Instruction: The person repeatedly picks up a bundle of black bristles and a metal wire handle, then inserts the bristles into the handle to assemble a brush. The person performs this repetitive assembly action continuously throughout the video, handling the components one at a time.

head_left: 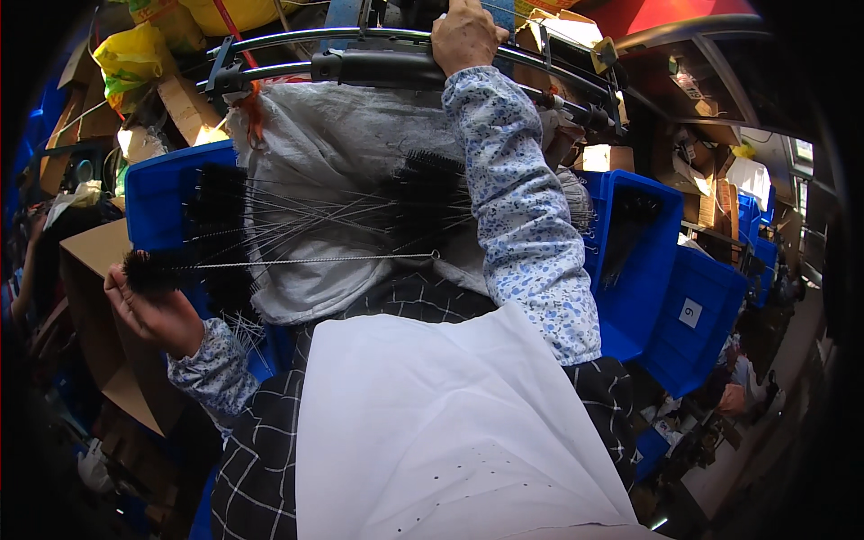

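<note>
My left hand [153, 310] is closed on a wire-handled brush [160, 273] by its black bristle head. The brush's twisted wire stem stretches to the right, ending in a small loop above my lap. At the top, my right hand [466, 38] is curled at a machine with metal rails [382, 68]. Whatever its fingers grip there is hidden. Between my arms, a pile of similar brushes [423, 202] lies on a whitish woven sack [310, 135], with black heads at both sides and wires crossing in the middle.
A blue bin [148, 202] stands left under the brush heads, beside an open cardboard box [99, 261]. Two more blue bins stand right, one [661, 247] with dark brushes inside. A white apron [423, 387] covers my lap. Yellow bags [135, 58] sit at the far left.
</note>
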Tool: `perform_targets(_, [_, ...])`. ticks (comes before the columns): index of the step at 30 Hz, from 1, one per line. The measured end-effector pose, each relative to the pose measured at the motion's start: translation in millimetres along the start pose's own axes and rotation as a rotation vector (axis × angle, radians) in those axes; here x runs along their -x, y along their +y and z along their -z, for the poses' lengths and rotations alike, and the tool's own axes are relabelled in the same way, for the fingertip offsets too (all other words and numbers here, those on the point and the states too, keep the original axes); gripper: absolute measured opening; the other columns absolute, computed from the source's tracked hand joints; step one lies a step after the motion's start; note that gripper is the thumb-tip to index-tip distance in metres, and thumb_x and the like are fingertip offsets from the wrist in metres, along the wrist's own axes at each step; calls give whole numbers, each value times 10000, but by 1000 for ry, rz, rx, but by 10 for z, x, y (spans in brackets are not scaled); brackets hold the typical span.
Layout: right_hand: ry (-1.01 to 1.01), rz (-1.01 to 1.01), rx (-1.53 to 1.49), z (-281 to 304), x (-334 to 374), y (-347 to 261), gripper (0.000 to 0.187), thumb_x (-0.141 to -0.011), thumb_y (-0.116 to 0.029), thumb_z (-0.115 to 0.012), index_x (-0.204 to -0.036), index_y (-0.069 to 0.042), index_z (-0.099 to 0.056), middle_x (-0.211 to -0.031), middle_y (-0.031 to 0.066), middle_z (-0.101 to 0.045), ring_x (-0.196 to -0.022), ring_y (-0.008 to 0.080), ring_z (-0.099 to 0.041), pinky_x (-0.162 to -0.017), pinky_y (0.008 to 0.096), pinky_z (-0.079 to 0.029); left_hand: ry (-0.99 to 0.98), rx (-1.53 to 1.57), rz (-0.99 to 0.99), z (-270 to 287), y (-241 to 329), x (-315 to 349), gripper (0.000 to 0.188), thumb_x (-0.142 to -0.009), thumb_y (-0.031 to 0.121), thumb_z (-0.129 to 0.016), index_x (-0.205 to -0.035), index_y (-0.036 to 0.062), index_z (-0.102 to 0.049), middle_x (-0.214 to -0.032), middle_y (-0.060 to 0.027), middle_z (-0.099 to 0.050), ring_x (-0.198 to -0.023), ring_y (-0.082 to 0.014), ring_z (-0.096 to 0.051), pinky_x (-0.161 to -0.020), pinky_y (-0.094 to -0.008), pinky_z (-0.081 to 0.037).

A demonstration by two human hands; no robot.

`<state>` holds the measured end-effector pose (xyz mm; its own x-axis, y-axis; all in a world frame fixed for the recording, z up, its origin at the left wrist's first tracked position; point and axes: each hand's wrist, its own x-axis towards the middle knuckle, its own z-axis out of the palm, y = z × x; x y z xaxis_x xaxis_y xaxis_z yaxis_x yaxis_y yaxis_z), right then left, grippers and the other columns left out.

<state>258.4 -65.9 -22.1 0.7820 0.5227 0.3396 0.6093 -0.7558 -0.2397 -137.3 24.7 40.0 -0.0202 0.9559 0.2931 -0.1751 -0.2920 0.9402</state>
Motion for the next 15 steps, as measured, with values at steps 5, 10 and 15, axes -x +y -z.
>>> perform_targets(5, [-7,26,-47,99,48,192,362,-712,-178,-511,-1052,-57,-483,-930,97,-541,-876,260,-514,-730,460,-367,5,-154,-15,-179,-31,58,246,-858,188,-421,-988,-19,-448,-846,-80,-505,-782,-135,-511,-686,-230,-442])
perform_targets(10, [33,40,-9,85,49,730,374,-683,-184,-558,-1035,-68,-509,-952,136,-546,-911,283,-508,-770,433,-363,66,-152,-50,-15,-205,-25,262,-852,184,-431,-1014,-22,-444,-875,-84,-514,-816,-140,-520,-707,-238,-452])
perform_targets(15, [78,27,-239,227,-159,982,250,-739,-275,-493,-856,-83,-603,-799,127,-595,-773,280,-563,-699,360,-430,-39,123,103,-283,-114,-59,224,-845,165,-440,-991,-5,-448,-882,-85,-523,-815,-140,-528,-721,-247,-453])
